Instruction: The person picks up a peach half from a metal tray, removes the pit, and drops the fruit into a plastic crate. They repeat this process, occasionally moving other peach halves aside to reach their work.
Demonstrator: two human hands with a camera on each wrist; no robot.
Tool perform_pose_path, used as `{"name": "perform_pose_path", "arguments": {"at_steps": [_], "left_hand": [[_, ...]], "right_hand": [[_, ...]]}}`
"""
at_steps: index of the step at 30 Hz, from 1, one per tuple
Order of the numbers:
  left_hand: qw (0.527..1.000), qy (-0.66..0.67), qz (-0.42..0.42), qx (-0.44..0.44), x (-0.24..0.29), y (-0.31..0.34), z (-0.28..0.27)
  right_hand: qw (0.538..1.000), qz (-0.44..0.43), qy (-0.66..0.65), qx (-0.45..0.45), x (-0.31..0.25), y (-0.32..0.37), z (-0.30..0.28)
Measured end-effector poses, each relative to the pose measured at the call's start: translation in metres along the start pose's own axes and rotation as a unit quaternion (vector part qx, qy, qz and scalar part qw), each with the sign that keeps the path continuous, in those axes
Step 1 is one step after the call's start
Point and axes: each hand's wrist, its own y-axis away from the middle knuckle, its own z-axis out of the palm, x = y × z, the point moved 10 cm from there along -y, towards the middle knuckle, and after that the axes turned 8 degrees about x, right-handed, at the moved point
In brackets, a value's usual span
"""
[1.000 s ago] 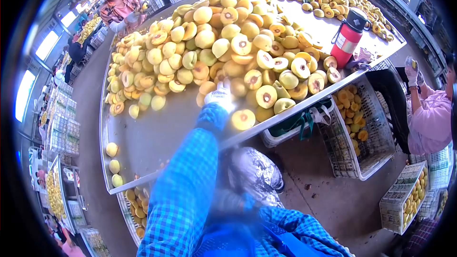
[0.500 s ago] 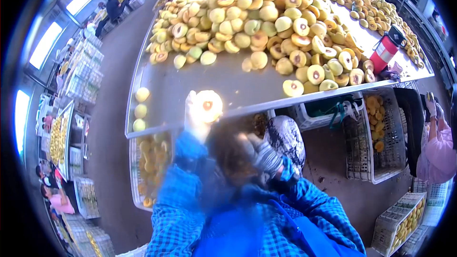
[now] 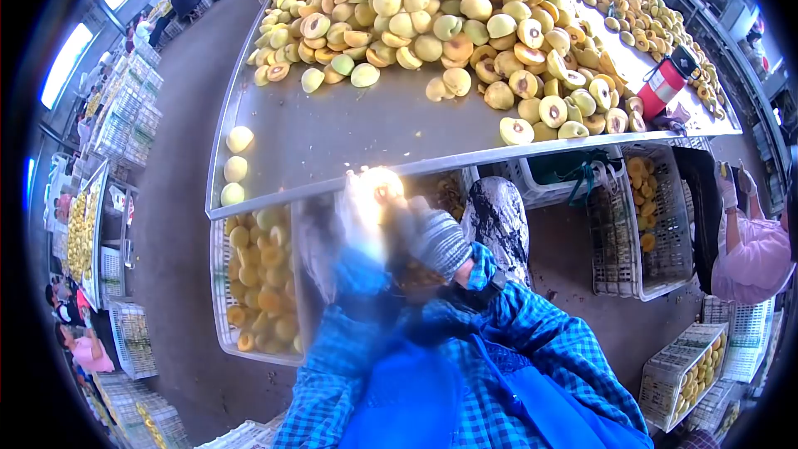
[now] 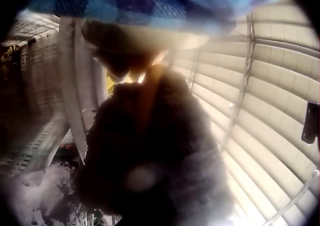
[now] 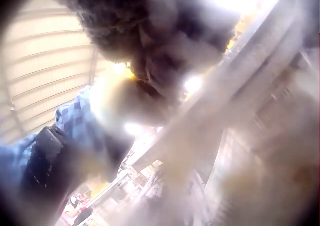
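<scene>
Beside table edge point(image 3: 532, 148), peach half point(image 3: 381, 187) in grip of left hand point(image 3: 353, 218)

left hand point(image 3: 356, 218) smeared | peach half point(image 3: 383, 187) glare-washed | grip probably round it

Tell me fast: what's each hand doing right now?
Left hand: holds a peach half, blurred.
Right hand: curled beside it; contents cannot be told.
</scene>
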Motion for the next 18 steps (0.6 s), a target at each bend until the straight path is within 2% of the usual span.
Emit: {"name": "perform_pose_path", "arguments": {"at_steps": [1, 3, 4, 6, 7, 8, 9, 10, 11, 12, 14, 15, 16, 17, 18], "left_hand": [[0.995, -0.08, 0.064, 0.017, -0.017, -0.011, -0.021], [0.984, -0.134, 0.115, 0.026, -0.011, -0.005, -0.022], [0.989, -0.108, 0.102, 0.019, 0.009, 0.012, -0.003], [0.995, -0.067, 0.064, -0.043, 0.006, 0.016, 0.011], [0.993, -0.05, 0.038, -0.097, -0.011, 0.007, 0.01], [0.988, -0.032, 0.011, -0.15, -0.026, 0.005, 0.012], [0.98, -0.101, 0.091, -0.142, -0.007, 0.012, 0.016], [0.961, -0.169, 0.171, -0.134, 0.021, 0.025, 0.027], [0.931, -0.235, 0.248, -0.126, 0.038, 0.038, 0.036], [0.938, -0.219, 0.248, -0.101, 0.036, 0.038, 0.033], [0.951, -0.208, 0.226, -0.048, 0.027, 0.035, 0.028], [0.956, -0.211, 0.203, -0.021, 0.022, 0.035, 0.025], [0.959, -0.235, 0.159, 0.009, 0.016, 0.036, 0.022], [0.965, -0.227, 0.129, 0.016, 0.013, 0.037, 0.022], [0.971, -0.218, 0.1, 0.024, 0.011, 0.038, 0.021]], "right_hand": [[1.0, 0.003, -0.007, 0.003, 0.002, 0.003, 0.005], [0.999, 0.012, -0.036, 0.007, 0.006, 0.008, 0.012], [0.998, 0.016, -0.058, 0.008, 0.01, 0.009, 0.014], [0.996, -0.007, -0.082, 0.028, 0.017, 0.019, 0.027], [0.995, -0.037, -0.085, 0.046, 0.021, 0.024, 0.036], [0.985, -0.026, -0.16, 0.053, 0.029, 0.031, 0.045], [0.97, -0.018, -0.234, 0.061, 0.033, 0.033, 0.045], [0.924, 0.031, -0.376, 0.058, 0.036, 0.027, 0.035], [0.89, 0.077, -0.448, 0.031, 0.041, 0.026, 0.04], [0.848, 0.127, -0.515, 0.011, 0.046, 0.026, 0.045], [0.82, 0.222, -0.523, -0.075, 0.057, 0.035, 0.067], [0.908, 0.149, -0.374, -0.114, 0.046, 0.029, 0.05], [0.963, 0.072, -0.21, -0.15, 0.028, 0.019, 0.023], [0.983, -0.009, -0.039, -0.181, 0.017, 0.016, 0.009], [0.982, 0.014, -0.082, -0.171, 0.02, 0.015, 0.005]]}}
